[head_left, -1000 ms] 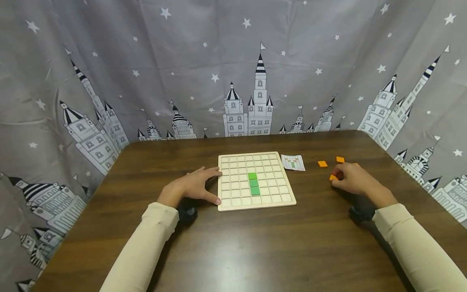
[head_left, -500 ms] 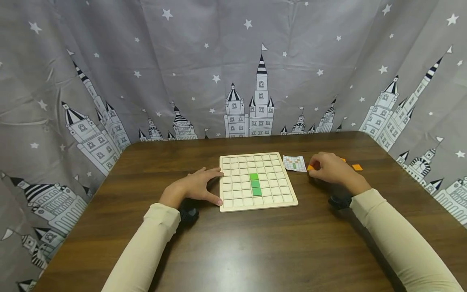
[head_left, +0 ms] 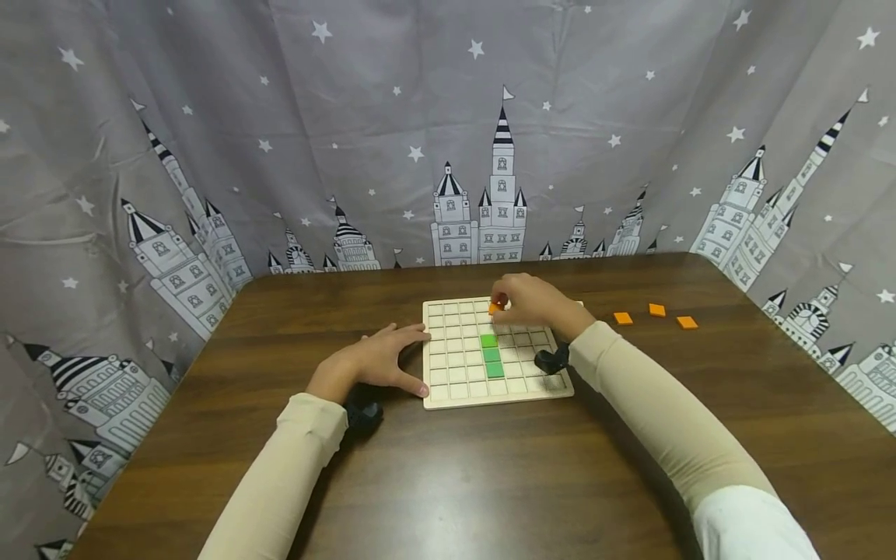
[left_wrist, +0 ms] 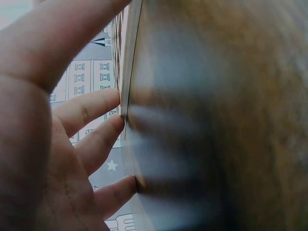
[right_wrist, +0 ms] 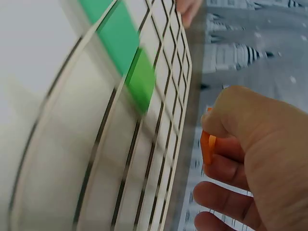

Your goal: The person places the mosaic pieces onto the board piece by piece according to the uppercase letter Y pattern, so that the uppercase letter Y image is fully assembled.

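My right hand [head_left: 535, 302] pinches an orange square tile [right_wrist: 207, 147] between thumb and forefinger, held above the far rows of a pale wooden grid board [head_left: 455, 395]. Three green tiles [head_left: 493, 355] sit in a column of cells near the board's middle. At the board's left edge rests my left hand [head_left: 378, 358], its thumb and fingers spread apart and holding nothing. In the left wrist view its fingertips [left_wrist: 115, 98] touch the board's side and the table. The right hand and forearm cover the board's far right part.
Three loose orange tiles [head_left: 656, 309] lie on the brown wooden table [head_left: 448, 474] to the right of the board. A grey curtain [head_left: 364, 117] with castles and stars hangs behind the table. The small printed pattern card is hidden behind the right arm.
My right hand has picked up an orange tile from the right side of the table and carried it left over the board. The left hand has stayed at the board's edge.
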Tool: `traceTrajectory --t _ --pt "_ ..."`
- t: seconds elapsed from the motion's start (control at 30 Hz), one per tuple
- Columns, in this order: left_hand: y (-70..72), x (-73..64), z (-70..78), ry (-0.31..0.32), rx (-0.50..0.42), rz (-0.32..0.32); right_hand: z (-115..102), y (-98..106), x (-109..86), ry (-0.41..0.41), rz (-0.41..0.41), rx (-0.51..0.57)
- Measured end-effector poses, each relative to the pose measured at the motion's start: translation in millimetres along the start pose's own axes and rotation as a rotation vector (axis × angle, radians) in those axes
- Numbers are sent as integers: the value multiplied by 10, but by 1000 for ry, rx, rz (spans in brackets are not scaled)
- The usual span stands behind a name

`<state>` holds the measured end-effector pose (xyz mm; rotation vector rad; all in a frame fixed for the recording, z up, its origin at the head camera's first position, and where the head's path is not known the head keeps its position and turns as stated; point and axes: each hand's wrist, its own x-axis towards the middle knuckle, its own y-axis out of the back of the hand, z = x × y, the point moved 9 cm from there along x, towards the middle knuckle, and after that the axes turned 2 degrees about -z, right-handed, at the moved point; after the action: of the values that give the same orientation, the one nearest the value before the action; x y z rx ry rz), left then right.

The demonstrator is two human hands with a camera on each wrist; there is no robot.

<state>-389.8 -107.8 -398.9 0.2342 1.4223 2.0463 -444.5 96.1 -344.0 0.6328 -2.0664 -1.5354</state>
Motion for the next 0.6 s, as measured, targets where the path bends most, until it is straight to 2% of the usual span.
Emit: traceTrajectory --t 0.23,0.6 --pt "36 9 21 3 12 1 -281 -121 320 23 -46 -26" --pt "-1 0 -5 15 14 -17 -393 -339 539 2 -129 -89"
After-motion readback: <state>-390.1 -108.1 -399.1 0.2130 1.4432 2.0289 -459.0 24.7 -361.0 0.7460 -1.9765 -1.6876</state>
